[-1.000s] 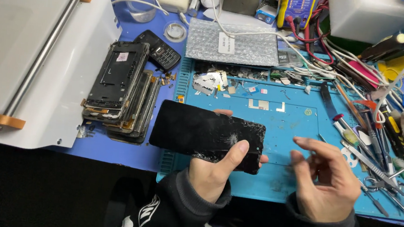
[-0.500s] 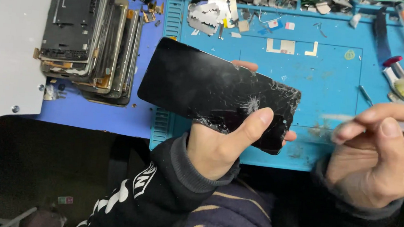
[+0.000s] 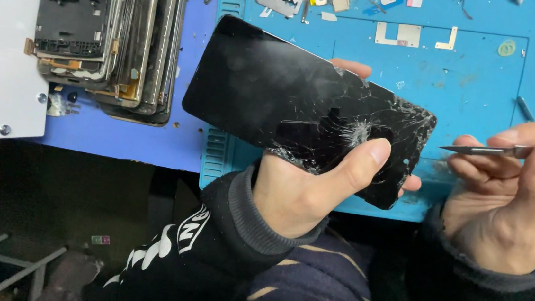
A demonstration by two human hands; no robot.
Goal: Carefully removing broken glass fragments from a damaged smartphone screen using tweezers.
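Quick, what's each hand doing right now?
Left hand: closed on the cracked phone screen.
Right hand: closed, pinching thin metal tweezers.

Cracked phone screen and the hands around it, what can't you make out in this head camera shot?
- Cracked phone screen: its underside, turned away; lower edge covered by the left hand.
- Metal blade tool: handle hidden inside the right hand.
- Stack of phone frames: top cut off by the upper edge.
- Small parts on the blue mat: too small to identify.
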